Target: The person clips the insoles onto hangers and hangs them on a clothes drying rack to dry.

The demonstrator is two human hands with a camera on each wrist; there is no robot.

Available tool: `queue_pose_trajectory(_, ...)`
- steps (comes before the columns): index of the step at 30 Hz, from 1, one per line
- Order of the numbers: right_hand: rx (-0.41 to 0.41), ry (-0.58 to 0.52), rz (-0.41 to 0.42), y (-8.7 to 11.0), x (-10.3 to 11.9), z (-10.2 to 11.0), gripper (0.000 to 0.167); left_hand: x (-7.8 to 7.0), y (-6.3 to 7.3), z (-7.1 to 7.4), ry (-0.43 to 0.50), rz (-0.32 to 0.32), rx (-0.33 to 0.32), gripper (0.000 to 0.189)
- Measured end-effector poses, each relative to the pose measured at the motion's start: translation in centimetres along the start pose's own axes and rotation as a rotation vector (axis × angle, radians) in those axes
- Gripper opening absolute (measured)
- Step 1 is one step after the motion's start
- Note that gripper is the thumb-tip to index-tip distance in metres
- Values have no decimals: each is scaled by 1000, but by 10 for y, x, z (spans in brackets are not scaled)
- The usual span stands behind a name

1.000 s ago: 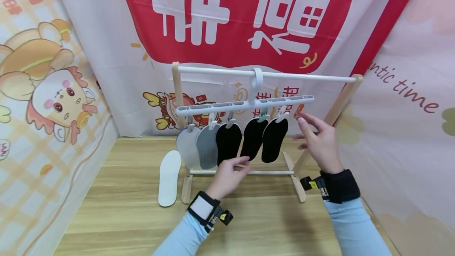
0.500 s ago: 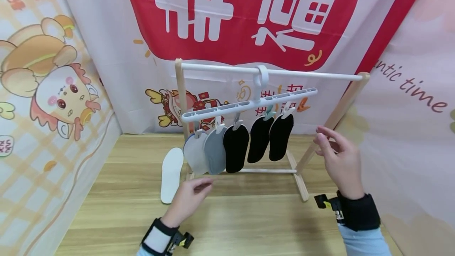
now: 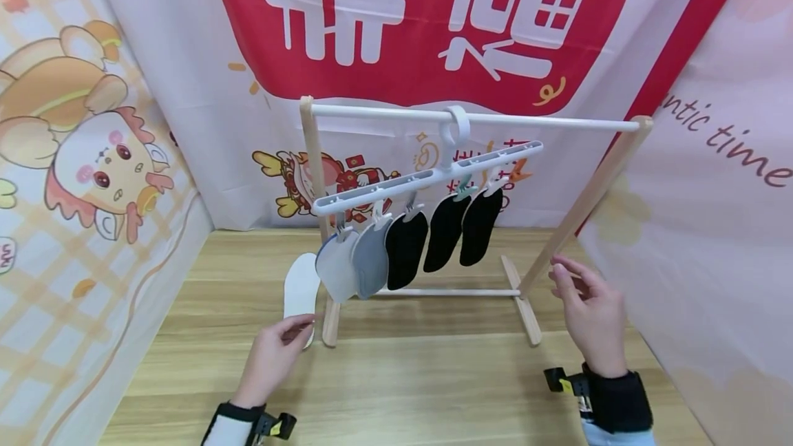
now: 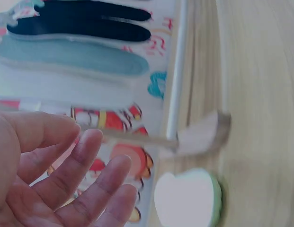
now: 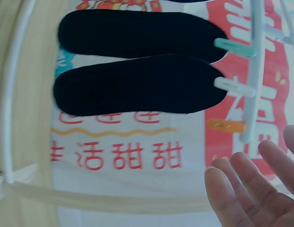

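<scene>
My left hand (image 3: pixel 271 358) is over the front left of the table, its fingertips overlapping the near end of a white insole (image 3: pixel 301 284). In the left wrist view the fingers are loosely bent with nothing between them; whether they touch the insole cannot be told. My right hand (image 3: pixel 591 319) hovers by the rack's right post, holding nothing. A white clip hanger (image 3: pixel 427 179) hangs tilted from the rack. Several insoles dangle from its clips: a pale one (image 3: pixel 336 268), a grey one (image 3: pixel 370 260) and black ones (image 3: pixel 407 251). An orange clip (image 5: pixel 226 126) at the right end holds nothing.
A wooden rack with a white top bar (image 3: pixel 384 113) stands on the wood-grain table (image 3: pixel 421 377). Its right post (image 3: pixel 579 205) slants beside my right hand, and its feet (image 3: pixel 331 325) spread forward. Printed cloth walls (image 3: pixel 155 136) enclose the back and sides.
My left hand has moved from the hanging insoles down and left to the white insole. The right hand has left the orange clip and dropped to the right. The hanger has swung and tilted.
</scene>
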State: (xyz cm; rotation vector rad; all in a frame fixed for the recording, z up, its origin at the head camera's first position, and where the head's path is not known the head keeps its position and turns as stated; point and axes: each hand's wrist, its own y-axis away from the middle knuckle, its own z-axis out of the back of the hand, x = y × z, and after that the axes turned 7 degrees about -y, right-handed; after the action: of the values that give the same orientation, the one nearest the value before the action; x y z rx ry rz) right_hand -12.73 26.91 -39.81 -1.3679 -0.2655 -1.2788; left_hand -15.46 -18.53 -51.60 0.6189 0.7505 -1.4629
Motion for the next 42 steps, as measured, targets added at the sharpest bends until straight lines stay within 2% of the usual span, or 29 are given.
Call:
queue_pose_trajectory(6,-14,32,-88,19,-25,-3,24,24,-4,13,-54,46,-41,25)
queue_pose_trajectory(11,-21,46,-156,36,-42,-7,24,36,-6,21,-48,85,-31,31)
queue_pose_trajectory(20,3,22,-303,65,-75,-15,25,51,-12,21,-42,136,-7,34)
queue_pose_trajectory(26,19,9,-391,78,-93,-20,28,61,-20,19,-52,172,5,37)
queue_pose_trajectory(29,37,48,-412,82,-96,-20,29,64,-29,20,-63,192,12,40)
queue_pose_trajectory(33,48,79,-415,87,-96,-19,29,65,-48,22,-74,209,29,44)
queue_pose_trajectory(42,91,113,-433,97,-95,-20,30,65,-103,20,-139,227,122,52)
